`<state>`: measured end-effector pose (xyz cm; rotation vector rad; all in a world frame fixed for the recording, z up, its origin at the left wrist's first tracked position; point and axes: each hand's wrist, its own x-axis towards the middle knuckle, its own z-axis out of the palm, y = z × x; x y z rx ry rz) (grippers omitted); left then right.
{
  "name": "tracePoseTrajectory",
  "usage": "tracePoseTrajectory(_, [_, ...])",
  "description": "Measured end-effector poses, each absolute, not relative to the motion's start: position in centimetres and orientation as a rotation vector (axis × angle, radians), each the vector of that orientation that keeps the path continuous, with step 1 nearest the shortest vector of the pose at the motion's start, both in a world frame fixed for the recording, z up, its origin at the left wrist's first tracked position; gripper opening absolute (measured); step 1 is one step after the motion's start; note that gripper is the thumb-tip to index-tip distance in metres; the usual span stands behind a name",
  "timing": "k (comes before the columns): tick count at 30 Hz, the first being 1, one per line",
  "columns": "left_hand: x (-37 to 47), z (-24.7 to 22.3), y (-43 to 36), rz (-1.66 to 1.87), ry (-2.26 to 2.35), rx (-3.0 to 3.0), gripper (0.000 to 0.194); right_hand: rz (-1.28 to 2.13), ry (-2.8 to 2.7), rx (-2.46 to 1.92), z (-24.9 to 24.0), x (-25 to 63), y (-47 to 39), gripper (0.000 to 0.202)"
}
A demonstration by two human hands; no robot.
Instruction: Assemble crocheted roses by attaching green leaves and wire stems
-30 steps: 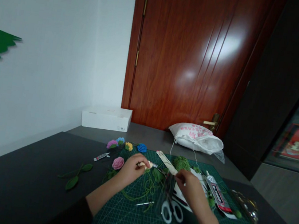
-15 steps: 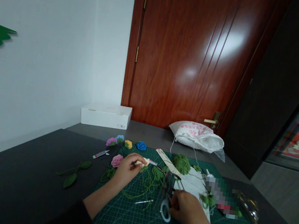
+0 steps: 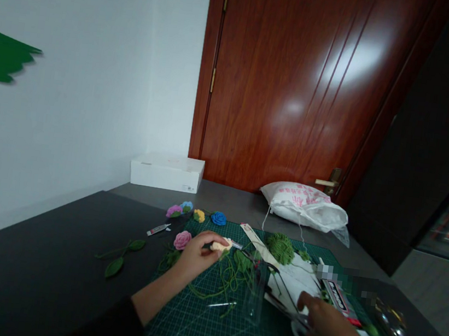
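My left hand is closed on a cream crocheted flower with green beneath it, above the cutting mat. My right hand grips scissors with a pale handle, over the right side of the mat; the scissors are partly smeared by motion. A clear plastic case stands between the hands. Green yarn strands lie below my left hand, with a thin metal hook nearby. The pink flower is just left of my left hand.
A green yarn ball, white paper and a beige strip lie on the mat. Blue and yellow flowers sit behind. A white box and white bag stand at the back.
My right hand has moved right with the scissors, away from the clear case. My left hand keeps hold of the cream flower. The whole view has shifted slightly.
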<state>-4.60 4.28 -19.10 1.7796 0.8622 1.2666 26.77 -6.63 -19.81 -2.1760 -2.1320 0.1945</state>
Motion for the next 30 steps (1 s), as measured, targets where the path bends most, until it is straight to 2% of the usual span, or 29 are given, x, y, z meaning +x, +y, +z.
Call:
tracePoseTrajectory(2, [-4.5, -19.2, 4.2, 1.248, 0.842, 1.755, 0.018, 0.317, -2.022, -2.096, -19.5, 30.1, -7.2, 0.037])
tracePoseTrajectory(5, [-4.3, -19.2, 4.1, 1.223, 0.810, 1.721, 0.019, 0.653, -1.889, -1.657, -17.9, 31.7, -7.3, 0.041])
tracePoseTrajectory(7, [-4.1, -19.2, 3.9, 1.207, 0.797, 1.707, 0.021, 0.711, -1.672, -1.319, -17.0, 29.6, -6.6, 0.033])
tracePoseTrajectory(11, [-3.8, -19.2, 3.5, 1.157, 0.788, 1.710, 0.027, 0.921, -1.551, -1.001, -16.9, 21.6, -3.7, 0.045])
tracePoseTrajectory(14, [-3.6, -19.1, 3.2, 1.128, 0.789, 1.723, 0.029, 0.742, -1.610, -1.036, -17.8, 17.2, -1.9, 0.039])
tracePoseTrajectory(19, [-3.4, -19.1, 2.8, 1.130, 0.802, 1.776, 0.033, 0.516, -1.580, -1.260, -18.6, 14.8, -0.4, 0.032])
tracePoseTrajectory(26, [-3.4, -19.3, 2.5, 1.141, 0.870, 1.966, 0.037, 0.454, -1.552, -1.330, -19.2, 13.4, -0.1, 0.025])
tracePoseTrajectory(30, [-3.4, -19.3, 2.5, 1.132, 0.878, 1.974, 0.038, 0.583, -1.499, -1.260, -19.7, 13.4, 0.5, 0.030])
